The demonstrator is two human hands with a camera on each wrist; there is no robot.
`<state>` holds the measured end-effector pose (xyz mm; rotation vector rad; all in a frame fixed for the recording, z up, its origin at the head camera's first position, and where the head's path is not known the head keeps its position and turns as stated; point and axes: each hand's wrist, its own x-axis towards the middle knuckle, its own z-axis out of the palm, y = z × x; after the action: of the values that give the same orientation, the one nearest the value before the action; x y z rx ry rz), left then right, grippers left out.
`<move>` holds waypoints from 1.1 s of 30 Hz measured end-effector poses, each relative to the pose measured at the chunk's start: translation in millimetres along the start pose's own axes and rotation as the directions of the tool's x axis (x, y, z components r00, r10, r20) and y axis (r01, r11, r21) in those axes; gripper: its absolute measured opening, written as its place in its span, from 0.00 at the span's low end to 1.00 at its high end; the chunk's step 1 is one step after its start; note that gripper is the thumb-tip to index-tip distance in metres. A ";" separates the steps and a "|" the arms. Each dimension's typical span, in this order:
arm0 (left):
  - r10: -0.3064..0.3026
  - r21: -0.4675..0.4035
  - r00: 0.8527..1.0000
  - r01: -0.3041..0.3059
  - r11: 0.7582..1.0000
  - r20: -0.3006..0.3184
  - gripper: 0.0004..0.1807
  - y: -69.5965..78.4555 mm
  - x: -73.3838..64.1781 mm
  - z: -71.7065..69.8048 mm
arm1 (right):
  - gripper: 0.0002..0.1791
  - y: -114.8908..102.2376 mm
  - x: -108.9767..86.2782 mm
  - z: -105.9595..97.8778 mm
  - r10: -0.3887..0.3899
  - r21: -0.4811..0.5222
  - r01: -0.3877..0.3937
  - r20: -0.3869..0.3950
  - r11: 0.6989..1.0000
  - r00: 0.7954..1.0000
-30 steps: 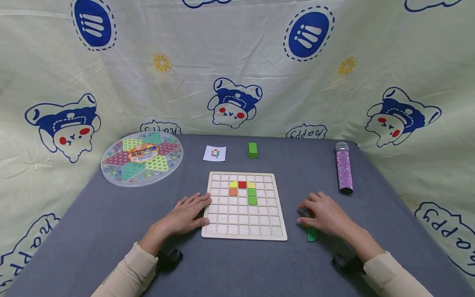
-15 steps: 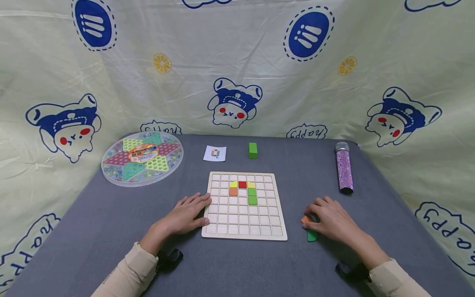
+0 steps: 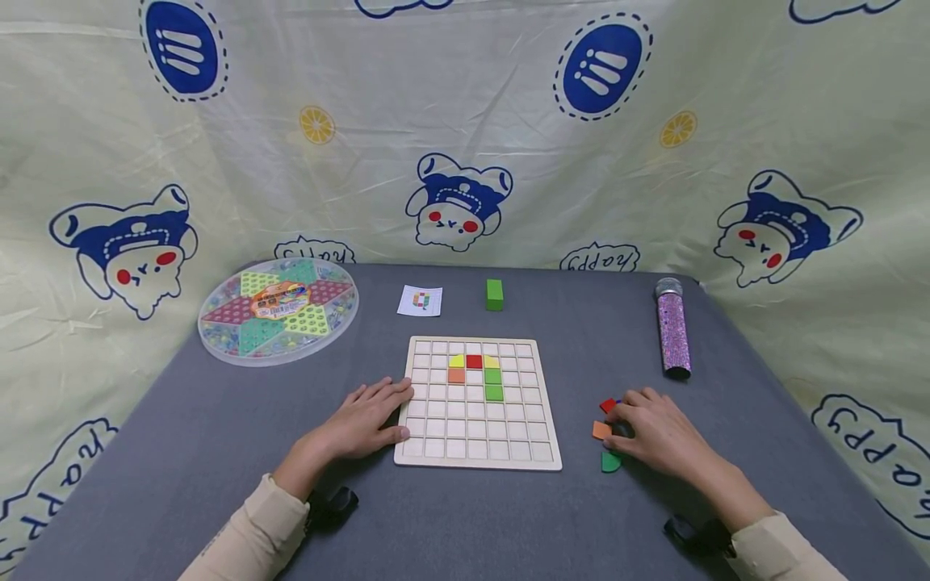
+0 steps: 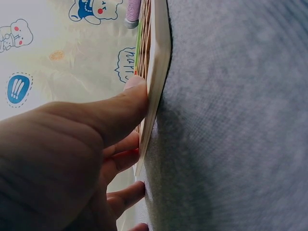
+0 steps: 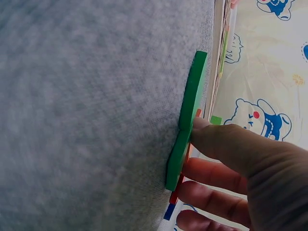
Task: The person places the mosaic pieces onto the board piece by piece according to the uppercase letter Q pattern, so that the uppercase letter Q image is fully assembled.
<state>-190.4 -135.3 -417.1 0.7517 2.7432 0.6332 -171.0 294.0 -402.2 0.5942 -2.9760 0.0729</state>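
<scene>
My left hand (image 3: 366, 420) lies with spread fingers at the left edge of a wooden grid board (image 3: 436, 448); in the left wrist view its thumb touches the board's side. Coloured tiles, including a red tile (image 3: 475, 361) and a green tile (image 3: 494, 393), form an arch on the grid. Right of the board, my right hand (image 3: 657, 432) is over loose pieces, its fingers loosely bent. An orange square (image 3: 601, 430), a red piece (image 3: 607, 406) and a green rounded piece (image 3: 610, 462) show beside its fingertips. A blue piece (image 5: 169, 211) is mostly hidden by the fingers.
A pattern card (image 3: 420, 300) and a green block (image 3: 495, 295) are behind the board. At the far left lies a round Chinese checkers case (image 3: 250, 353). A glittery purple microphone (image 3: 674, 331) lies at the far right. A printed curtain (image 3: 538, 194) hangs behind the table.
My right hand has shifted right and slightly toward me, uncovering the orange square and red piece. The left hand and the tiles on the board have stayed put.
</scene>
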 end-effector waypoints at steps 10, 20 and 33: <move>-0.001 -0.001 1.000 0.001 1.000 -0.003 0.35 -0.5 -0.9 0.1 | 0.10 -0.5 -0.2 0.4 -0.004 -0.004 0.004 -0.001 1.000 1.000; 0.005 0.005 1.000 -0.005 1.000 -0.006 0.35 -1.4 -1.2 0.8 | 0.10 -3.2 2.4 1.1 -0.015 -0.016 0.015 -0.013 1.000 1.000; -0.004 0.007 1.000 0.004 1.000 0.000 0.36 -1.1 0.5 0.6 | 0.10 -34.6 30.2 -3.8 -0.129 -0.021 0.127 -0.098 0.992 0.987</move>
<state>-191.1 -135.7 -418.1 0.7479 2.7477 0.6239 -185.0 250.8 -394.2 0.7552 -2.8332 0.0676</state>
